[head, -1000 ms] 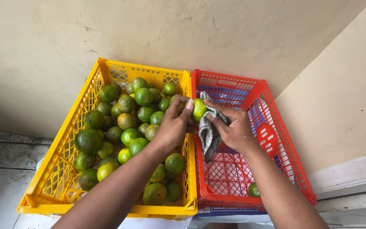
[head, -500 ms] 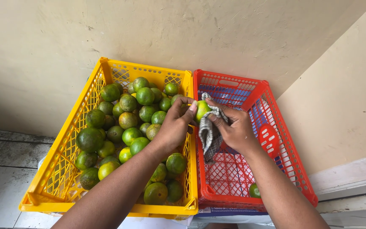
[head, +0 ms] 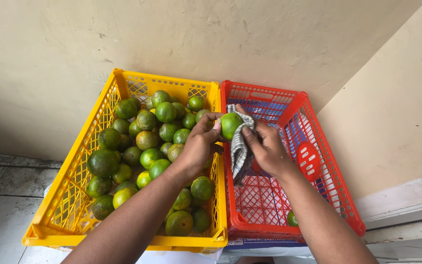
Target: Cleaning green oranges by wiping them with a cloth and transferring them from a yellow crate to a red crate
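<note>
Two hands: both meet over the shared rims of the two crates, at about 12 o'clock from the picture's centre.
Fruit in hand: a round citrus fruit (head: 230,124), glossy green paling to yellow-green on one side, held above the divide between the crates.
Left hand: the left hand (head: 199,146) has its fingers (head: 210,119) curled onto the fruit's 9 o'clock side, gripping it.
Right hand: the right hand (head: 268,149) presses a checked grey-and-white cloth (head: 239,149) against the fruit's 3 o'clock side; its fingers are closed on the cloth, which hangs down toward 6 o'clock.
Yellow crate: a yellow lattice crate (head: 81,146) at 9 o'clock of the hands, heaped with many similar green fruits (head: 147,142), some yellowing.
Red crate: a red lattice crate (head: 338,190) at 3 o'clock, touching the yellow one, nearly bare inside.
Lone fruit: one green fruit (head: 292,218) lies in the red crate at 5 o'clock, partly hidden by the right forearm.
Red tag: an oval red plate (head: 309,160) sits on the red crate's right wall.
Surroundings: a cream wall (head: 211,39) at 12 o'clock; grey floor tiles (head: 1,190) at 8 o'clock.
In the way: both forearms cross the near ends of the crates and cover some fruit.
</note>
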